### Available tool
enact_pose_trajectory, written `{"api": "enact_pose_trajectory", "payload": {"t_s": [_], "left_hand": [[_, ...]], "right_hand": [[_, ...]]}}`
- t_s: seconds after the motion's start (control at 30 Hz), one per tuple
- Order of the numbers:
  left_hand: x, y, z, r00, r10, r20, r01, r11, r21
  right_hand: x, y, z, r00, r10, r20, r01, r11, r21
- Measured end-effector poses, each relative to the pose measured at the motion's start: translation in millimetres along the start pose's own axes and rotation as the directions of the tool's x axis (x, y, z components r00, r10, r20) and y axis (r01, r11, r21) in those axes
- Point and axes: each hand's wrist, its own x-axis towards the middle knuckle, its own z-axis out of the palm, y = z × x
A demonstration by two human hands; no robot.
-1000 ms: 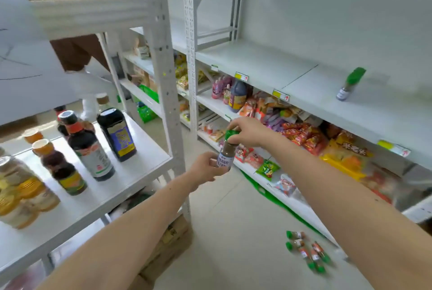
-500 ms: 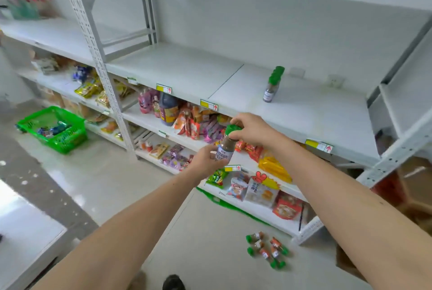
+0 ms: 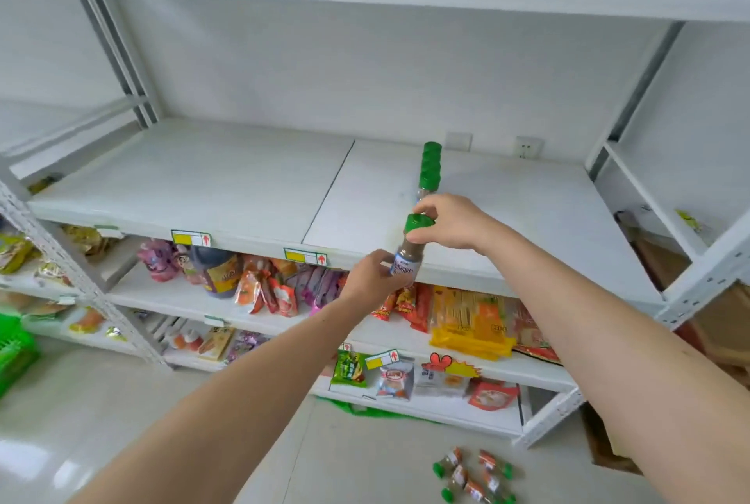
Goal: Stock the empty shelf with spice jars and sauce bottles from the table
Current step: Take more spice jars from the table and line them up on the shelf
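I hold a small spice jar [image 3: 409, 254] with a green cap and brown contents in front of the white shelf [image 3: 227, 178]. My right hand [image 3: 450, 224] grips its cap from the right. My left hand [image 3: 371, 280] holds its labelled lower body. On the shelf, just behind the held jar, a row of green-capped spice jars [image 3: 430, 168] runs toward the back wall. The rest of that shelf board is bare. The table is out of view.
Lower shelves hold snack packets [image 3: 470, 325] and a dark sauce bottle [image 3: 221, 272]. Several small green-capped jars [image 3: 473, 475] lie on the floor at the lower right. A green basket [image 3: 14, 353] sits at the left edge. Another shelf unit [image 3: 690, 195] stands to the right.
The view has swung from the table to face the shelf, and I am closer to it. Both hands kept hold of the jar and carried it up toward the shelf's front edge.
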Motion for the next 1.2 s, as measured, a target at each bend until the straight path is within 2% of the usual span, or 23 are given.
{"api": "enact_pose_trajectory", "payload": {"t_s": [0.2, 0.43, 0.57, 0.77, 0.97, 1.2], "left_hand": [[60.2, 0.4, 15.2, 1.000, 0.000, 0.020, -0.001, 0.999, 0.038], [117.1, 7.4, 35.8, 0.996, 0.008, -0.093, 0.003, 0.992, 0.124], [143.6, 8.9, 44.8, 0.988, 0.010, -0.153, 0.017, 0.985, 0.173], [169.7, 7.8, 60.2, 0.980, -0.003, -0.198, 0.049, 0.973, 0.227], [178.4, -1.3, 70.7, 0.969, 0.022, -0.245, 0.071, 0.928, 0.365], [179.8, -2.1, 74.0, 0.960, 0.054, -0.274, 0.067, 0.907, 0.415]], "right_hand": [[51.2, 22.8, -3.4, 0.990, 0.086, -0.112, -0.081, 0.996, 0.047], [108.7, 46.8, -8.7, 0.982, 0.121, -0.146, -0.117, 0.993, 0.035], [130.8, 57.9, -8.4, 0.981, 0.112, -0.157, -0.108, 0.994, 0.031], [151.5, 73.0, -6.3, 0.981, 0.060, -0.185, -0.073, 0.995, -0.066], [155.0, 77.9, 1.8, 0.980, 0.065, -0.189, -0.090, 0.988, -0.123], [153.6, 76.7, 1.9, 0.974, 0.051, -0.219, -0.090, 0.981, -0.170]]}}
